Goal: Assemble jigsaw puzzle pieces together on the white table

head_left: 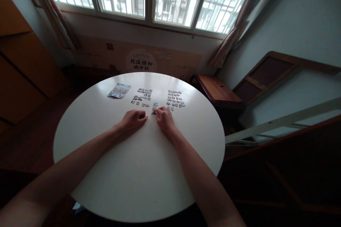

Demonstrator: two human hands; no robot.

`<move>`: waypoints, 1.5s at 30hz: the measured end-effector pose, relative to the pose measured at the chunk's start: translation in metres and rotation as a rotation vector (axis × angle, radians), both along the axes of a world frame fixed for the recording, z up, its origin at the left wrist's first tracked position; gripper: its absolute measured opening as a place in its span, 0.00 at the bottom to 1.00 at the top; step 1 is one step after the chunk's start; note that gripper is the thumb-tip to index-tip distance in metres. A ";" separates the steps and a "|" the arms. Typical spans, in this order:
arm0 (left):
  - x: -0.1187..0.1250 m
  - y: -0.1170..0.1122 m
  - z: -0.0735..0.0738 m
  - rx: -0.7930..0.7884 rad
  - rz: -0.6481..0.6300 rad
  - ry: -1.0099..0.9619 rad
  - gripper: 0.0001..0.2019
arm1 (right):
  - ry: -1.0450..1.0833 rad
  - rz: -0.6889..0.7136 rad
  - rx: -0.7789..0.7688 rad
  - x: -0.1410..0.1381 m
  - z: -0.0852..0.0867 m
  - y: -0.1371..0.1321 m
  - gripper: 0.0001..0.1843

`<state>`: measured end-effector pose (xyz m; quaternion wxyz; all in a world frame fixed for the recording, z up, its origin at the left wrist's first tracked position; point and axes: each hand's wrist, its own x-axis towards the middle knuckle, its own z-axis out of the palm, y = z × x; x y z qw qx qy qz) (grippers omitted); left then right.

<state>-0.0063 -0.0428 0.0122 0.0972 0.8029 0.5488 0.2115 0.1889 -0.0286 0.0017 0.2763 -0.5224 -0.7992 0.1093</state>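
Note:
A short strip of joined jigsaw pieces (155, 105) lies upright in the view near the table's middle. My right hand (164, 117) bends over its lower right end, with thumb and fingertips pinched together on a jigsaw piece there. Just left of the strip, my left hand (134, 118) rests on the table, its fingers curled in and nothing showing in them. Loose jigsaw pieces lie beyond my hands in two groups, a left group (144, 94) and a right group (175, 96). Prints on the pieces are too small to make out.
A colourful puzzle packet (119, 91) lies at the far left of the round white table (128, 177). Behind the table's right side stands a wooden stool (220, 88), with a brown folded frame (266, 67) against the wall. A printed cardboard panel (170, 55) stands below the window.

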 end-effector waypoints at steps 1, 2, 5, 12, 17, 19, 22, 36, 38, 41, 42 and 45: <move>0.000 0.000 0.000 0.012 -0.002 -0.016 0.14 | -0.001 -0.001 -0.002 0.000 0.000 0.000 0.17; 0.000 0.001 -0.001 0.036 -0.003 -0.035 0.13 | -0.002 -0.001 -0.004 0.000 0.000 0.000 0.17; 0.001 0.002 -0.004 0.165 0.012 -0.037 0.14 | -0.006 -0.003 -0.009 0.000 -0.001 0.000 0.17; 0.002 0.008 -0.016 0.147 0.154 0.169 0.27 | 0.000 0.001 -0.009 -0.001 0.000 -0.001 0.18; 0.002 0.007 -0.014 0.114 0.140 0.136 0.25 | 0.003 -0.003 -0.014 -0.001 0.001 -0.001 0.18; 0.003 0.005 -0.013 0.136 0.131 0.106 0.21 | 0.005 -0.002 -0.009 -0.001 0.001 0.000 0.18; 0.003 0.002 -0.011 0.196 0.088 0.063 0.13 | 0.004 0.000 -0.004 -0.001 0.001 0.000 0.18; 0.001 0.007 -0.017 0.194 0.047 0.066 0.12 | 0.001 -0.001 -0.003 -0.001 0.000 0.001 0.18; 0.001 0.007 -0.016 0.187 0.051 0.031 0.11 | 0.004 0.000 0.003 -0.001 0.000 0.000 0.18; 0.001 0.006 -0.013 0.157 0.060 -0.010 0.10 | 0.009 -0.002 0.002 -0.001 0.000 0.000 0.18; 0.001 0.006 -0.013 0.144 0.061 -0.016 0.10 | 0.010 -0.002 0.000 -0.001 0.000 0.000 0.18; 0.001 0.007 -0.012 0.113 0.051 -0.015 0.09 | 0.008 -0.001 -0.005 -0.001 -0.001 0.000 0.18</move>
